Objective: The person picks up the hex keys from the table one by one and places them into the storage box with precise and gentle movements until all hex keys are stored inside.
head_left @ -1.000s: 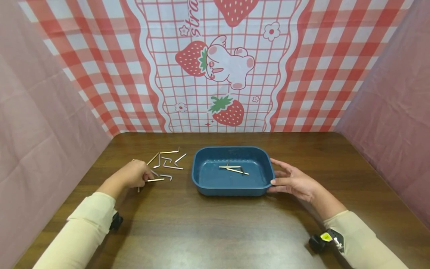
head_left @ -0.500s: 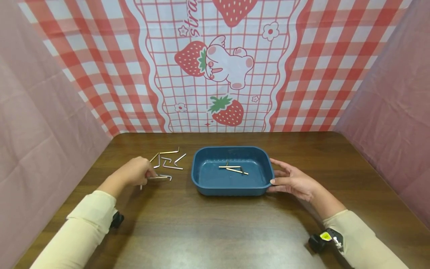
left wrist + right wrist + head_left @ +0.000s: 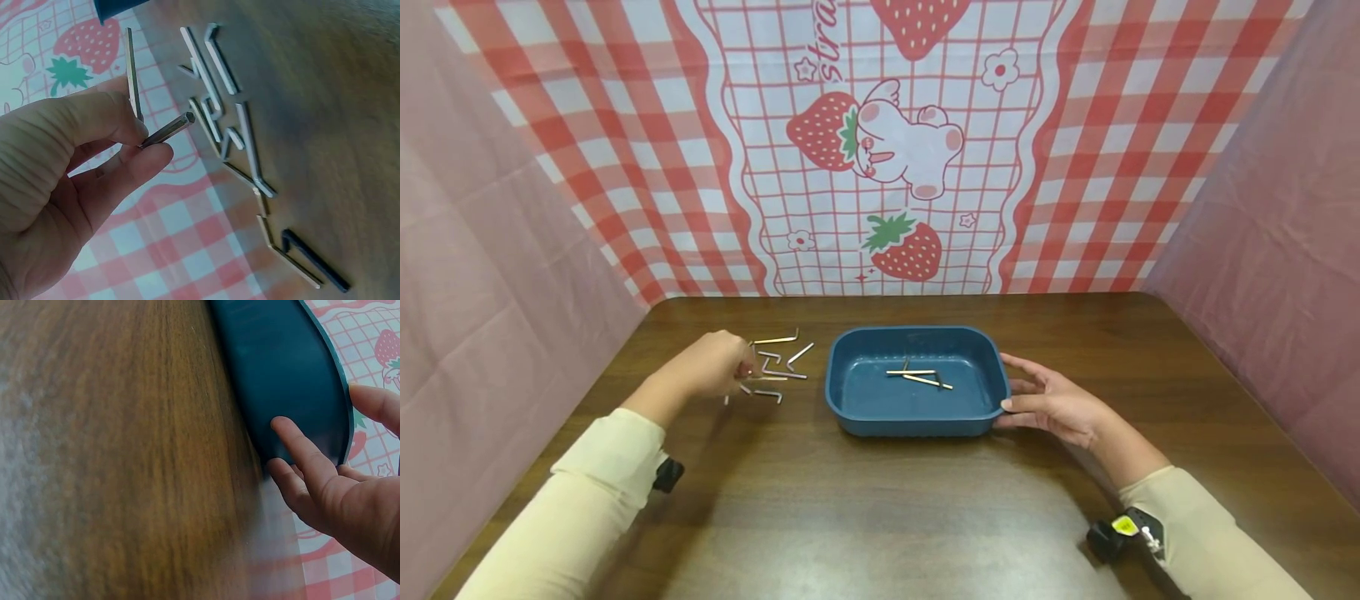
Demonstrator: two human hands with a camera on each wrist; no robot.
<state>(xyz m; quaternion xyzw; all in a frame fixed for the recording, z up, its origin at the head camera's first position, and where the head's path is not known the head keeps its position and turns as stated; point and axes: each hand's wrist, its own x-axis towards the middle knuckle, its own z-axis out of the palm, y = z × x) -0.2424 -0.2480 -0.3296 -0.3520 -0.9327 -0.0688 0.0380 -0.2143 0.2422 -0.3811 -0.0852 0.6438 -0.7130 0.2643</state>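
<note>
In the head view my left hand [image 3: 718, 364] is over the table's left side, above scattered hex keys [image 3: 768, 395]. Thumb and fingers pinch one L-shaped hex key [image 3: 131, 69] near its bend, raised off the table, as the left wrist view shows. My right hand [image 3: 1060, 408] is at the right end of a blue rectangular tray [image 3: 917, 427]. Its thumb touches the rim, and its extended fingers rest against the outer wall [image 3: 281, 369]. Several hex keys [image 3: 912, 372] lie crossed on the tray's floor.
Among the loose keys on the table, one black hex key [image 3: 315, 259] shows in the left wrist view. Behind the brown wooden table [image 3: 880, 517] hangs a checked strawberry cloth [image 3: 895, 167]. Pink cloth [image 3: 512, 208] covers both sides.
My left hand has lifted and moved slightly right and away from me, carrying the pinched hex key over the other keys. The right hand and the tray have stayed put.
</note>
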